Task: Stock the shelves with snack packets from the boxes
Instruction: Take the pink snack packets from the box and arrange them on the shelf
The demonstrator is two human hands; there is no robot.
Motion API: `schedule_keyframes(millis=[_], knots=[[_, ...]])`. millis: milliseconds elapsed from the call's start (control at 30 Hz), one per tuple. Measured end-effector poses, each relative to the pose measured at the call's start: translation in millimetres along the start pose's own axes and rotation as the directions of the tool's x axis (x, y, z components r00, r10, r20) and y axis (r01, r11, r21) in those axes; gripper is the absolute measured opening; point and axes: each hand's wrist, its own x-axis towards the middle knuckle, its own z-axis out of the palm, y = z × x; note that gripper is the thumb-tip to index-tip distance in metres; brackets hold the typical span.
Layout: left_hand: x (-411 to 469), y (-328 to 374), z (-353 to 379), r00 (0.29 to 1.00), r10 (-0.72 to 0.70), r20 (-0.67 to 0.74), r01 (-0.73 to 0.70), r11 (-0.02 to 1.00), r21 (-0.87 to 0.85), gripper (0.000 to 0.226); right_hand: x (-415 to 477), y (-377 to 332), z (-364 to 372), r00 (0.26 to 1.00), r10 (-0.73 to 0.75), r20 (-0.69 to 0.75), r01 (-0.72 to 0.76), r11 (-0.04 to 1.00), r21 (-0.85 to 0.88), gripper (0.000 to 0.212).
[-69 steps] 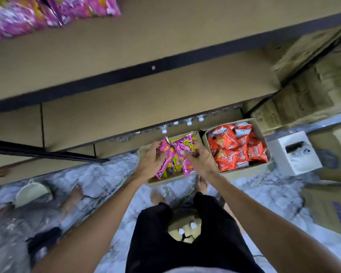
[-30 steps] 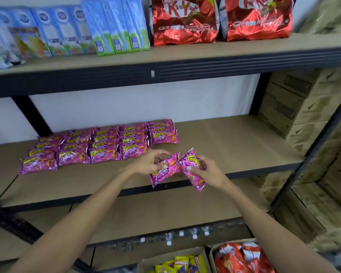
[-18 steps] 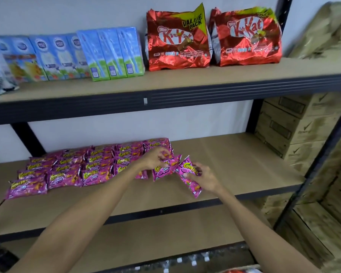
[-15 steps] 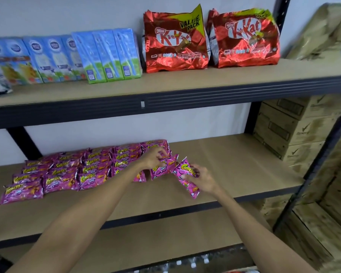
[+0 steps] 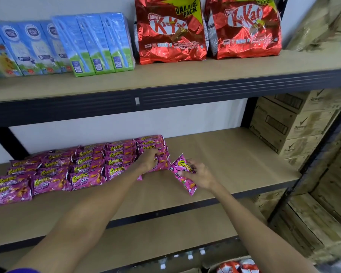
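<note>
Left hand (image 5: 149, 161) has carried its packet (image 5: 162, 164) in against the pink rows (image 5: 87, 166)
Its fingers curl on it; right hand (image 5: 201, 175) pinches a second packet (image 5: 183, 175) just beside, above the middle shelf (image 5: 234, 154). Best square it to the last column, then release

Right of our right hand (image 5: 200, 175) the middle shelf (image 5: 228, 154) lies bare all the way to the stacked cardboard boxes (image 5: 295, 123) and the dark upright post (image 5: 321, 148), so we find open passage there. Left of our left hand (image 5: 149, 162), rows of pink packets (image 5: 83, 168) cover the board back toward the wall; only a front strip is bare. Above both hands the upper shelf's beam (image 5: 185, 95) caps the opening.
</note>
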Motion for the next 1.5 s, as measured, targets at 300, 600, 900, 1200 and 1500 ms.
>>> schedule_keyframes(millis=[300, 600, 900, 1200, 1500], knots=[[-24, -9, -8, 0.961, 0.068, -0.268, -0.07, 0.998, 0.004, 0.04, 19, -7, 23, 0.998, 0.004, 0.056, 0.002, 0.993, -0.116, 0.05], [-62, -42, -31, 0.961, 0.073, -0.266, -0.09, 0.995, -0.051, 0.028, 50, -41, 56, 0.982, -0.019, 0.186, 0.071, 0.958, -0.277, 0.068], [-70, -27, -11, 0.996, -0.02, -0.087, 0.018, 0.999, -0.028, 0.042, 59, -54, 68, 0.955, -0.1, 0.279, 0.231, 0.84, -0.491, 0.059], [-64, -16, 2, 0.95, -0.145, -0.276, 0.176, 0.98, 0.094, 0.03, 46, -28, 61, 0.988, -0.064, -0.142, 0.018, 0.953, -0.303, 0.035], [-69, -8, 10, 0.94, -0.092, -0.329, 0.204, 0.924, 0.323, 0.042, 38, -24, 75, 0.956, 0.108, -0.273, -0.124, 0.992, -0.039, 0.025]])
